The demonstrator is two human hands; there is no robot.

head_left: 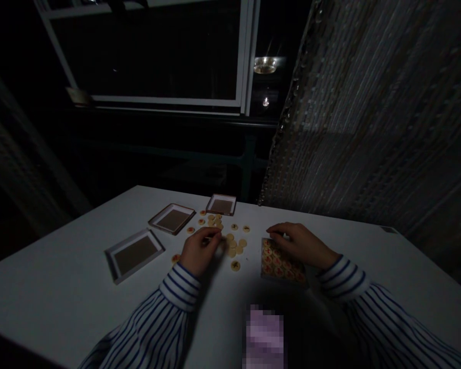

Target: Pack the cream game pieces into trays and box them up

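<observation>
My left hand point(202, 249) is over the table with thumb and forefinger pinched together; whether a piece is between them is hidden. Just right of it lie loose round Chinese chess pieces point(232, 244), several of them blank side up. A piece with a dark mark point(235, 265) lies nearer to me. A shallow box point(262, 264) holds rows of red-marked pieces point(278, 264). Over the box's far side is my right hand point(301, 243), thumb and fingers drawn together at its far left corner; what they hold, if anything, cannot be made out.
Three shallow trays or lids, one at the left point(134, 253), one behind it point(172, 219) and one at the back point(222, 205), stand on the white table point(69, 256). A beaded curtain point(341, 113) hangs beyond the right side. The room is dim.
</observation>
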